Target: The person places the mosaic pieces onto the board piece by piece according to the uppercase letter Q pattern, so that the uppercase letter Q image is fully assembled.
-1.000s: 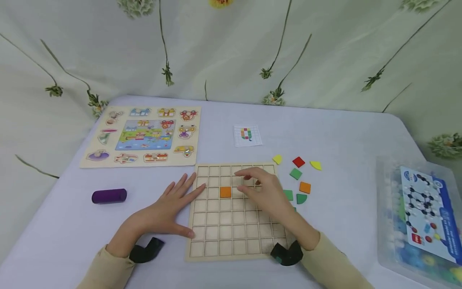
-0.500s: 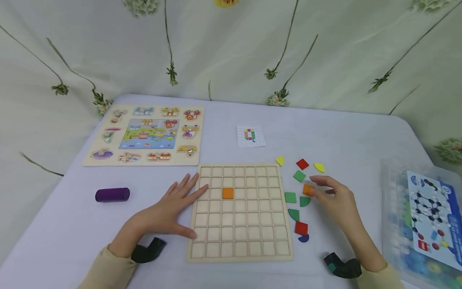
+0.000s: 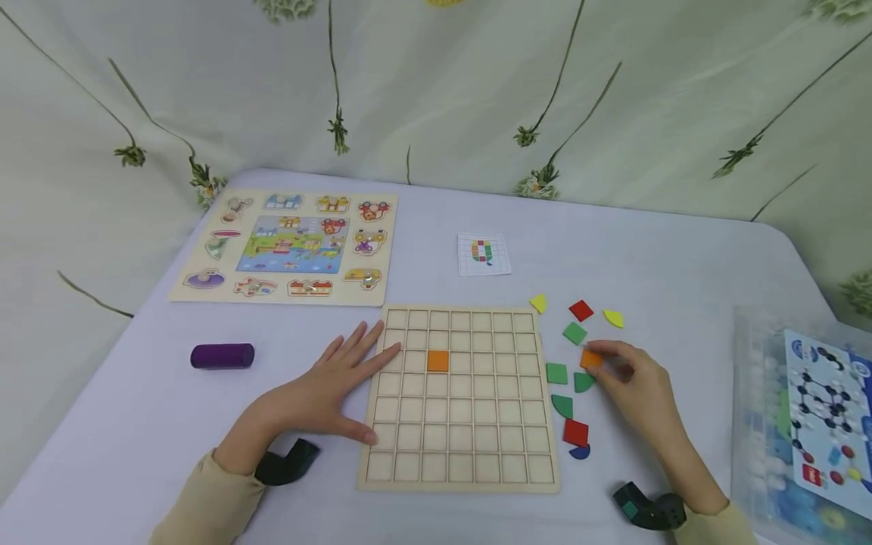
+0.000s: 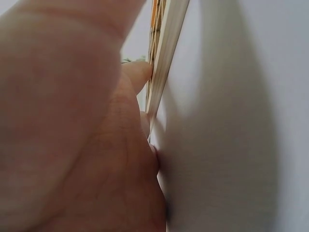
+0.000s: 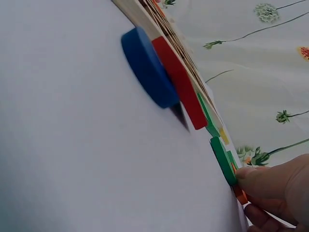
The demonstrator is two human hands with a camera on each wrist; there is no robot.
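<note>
My left hand (image 3: 327,390) lies with fingers spread along the left edge of a wooden grid board (image 3: 470,488), its fingertips and thumb on the rim. One orange square tile (image 3: 438,361) sits in a cell in the board's second row. Right of the board, my right hand (image 3: 636,386) pinches another orange square tile (image 3: 590,359) between thumb and fingers. Close by it are a green quarter-circle (image 3: 583,381) and a green square (image 3: 574,333). In the right wrist view, the thumb (image 5: 256,179) presses at the orange tile, partly hidden behind the green quarter-circle.
Other loose tiles lie right of the board, including a red square (image 3: 575,433), a blue half-circle (image 3: 580,452) and a yellow piece (image 3: 613,318). A pattern card (image 3: 484,254) lies behind the board. A picture puzzle (image 3: 282,297), a purple cylinder (image 3: 222,356) and a clear plastic box (image 3: 756,424) stand around.
My right hand has moved from over the board rightward to the loose tiles and taken hold of an orange square. The left hand has stayed on the board's edge; the head view has shifted slightly.
</note>
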